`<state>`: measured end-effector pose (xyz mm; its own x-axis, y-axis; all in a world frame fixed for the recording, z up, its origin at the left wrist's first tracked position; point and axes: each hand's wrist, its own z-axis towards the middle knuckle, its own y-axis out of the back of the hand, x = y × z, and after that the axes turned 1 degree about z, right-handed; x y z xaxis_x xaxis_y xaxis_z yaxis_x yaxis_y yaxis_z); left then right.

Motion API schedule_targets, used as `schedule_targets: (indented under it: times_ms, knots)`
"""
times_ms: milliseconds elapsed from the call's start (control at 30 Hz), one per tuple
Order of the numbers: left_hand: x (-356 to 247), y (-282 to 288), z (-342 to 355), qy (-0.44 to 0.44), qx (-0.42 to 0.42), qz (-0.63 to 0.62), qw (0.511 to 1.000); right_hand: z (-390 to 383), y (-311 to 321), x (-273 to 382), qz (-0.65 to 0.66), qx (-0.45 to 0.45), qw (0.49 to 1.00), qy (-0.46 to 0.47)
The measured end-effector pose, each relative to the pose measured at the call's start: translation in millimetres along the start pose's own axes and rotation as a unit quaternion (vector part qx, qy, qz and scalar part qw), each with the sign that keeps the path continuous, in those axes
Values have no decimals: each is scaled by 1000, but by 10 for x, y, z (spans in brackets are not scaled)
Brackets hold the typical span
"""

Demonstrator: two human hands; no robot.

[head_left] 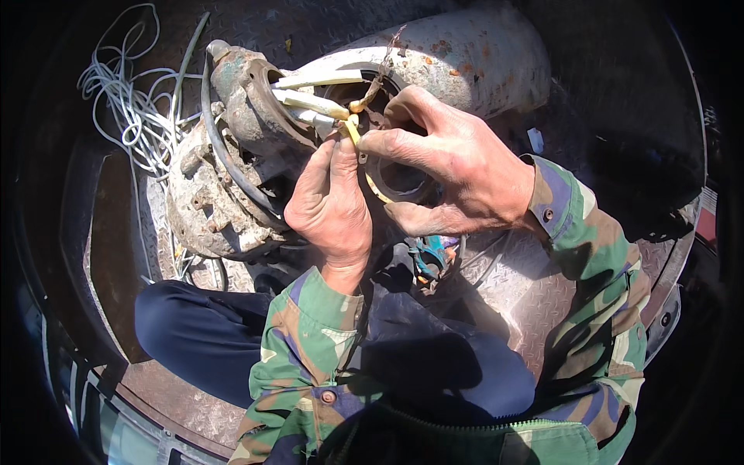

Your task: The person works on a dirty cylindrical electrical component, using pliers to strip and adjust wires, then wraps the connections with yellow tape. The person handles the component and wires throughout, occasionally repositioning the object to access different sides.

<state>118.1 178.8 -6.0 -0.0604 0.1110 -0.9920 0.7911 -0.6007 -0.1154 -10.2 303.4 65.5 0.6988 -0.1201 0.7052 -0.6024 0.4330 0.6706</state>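
Observation:
Several pale yellow sleeved leads (319, 102) stick out of the round opening of a rusty, crusted metal housing (249, 97). With thumb and forefinger, my left hand (333, 205) pinches a yellow strip of tape (353, 133) against the end of one lead. My right hand (461, 159) is just to the right, its forefinger touching the strip. Between its thumb and fingers sits a ring with a yellow edge, apparently a roll of yellow tape (377, 188); the fingers partly hide it. A brown twisted strand (382, 68) rises behind the leads.
A large rust-spotted pale cylinder (480, 58) lies beyond my hands. Tangled white cable (139, 116) is at the far left, and a dark hose (225, 159) bends over the housing. A teal tool (431, 257) lies below my hands on the patterned metal floor (535, 298), near my legs.

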Motion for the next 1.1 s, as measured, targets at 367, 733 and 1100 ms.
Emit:
schedule_targets:
  times_ms: [367, 733, 1100]
  knots:
    - [-132, 291, 68, 50, 115, 5, 992, -62, -63, 68, -35, 13, 999, -23]
    - [-491, 344, -106, 215, 141, -130, 958, -53, -278, 359, -92, -22, 992, -86]
    - [-385, 417, -75, 265, 72, -183, 944, 37, -174, 352, -49, 29, 992, -108]
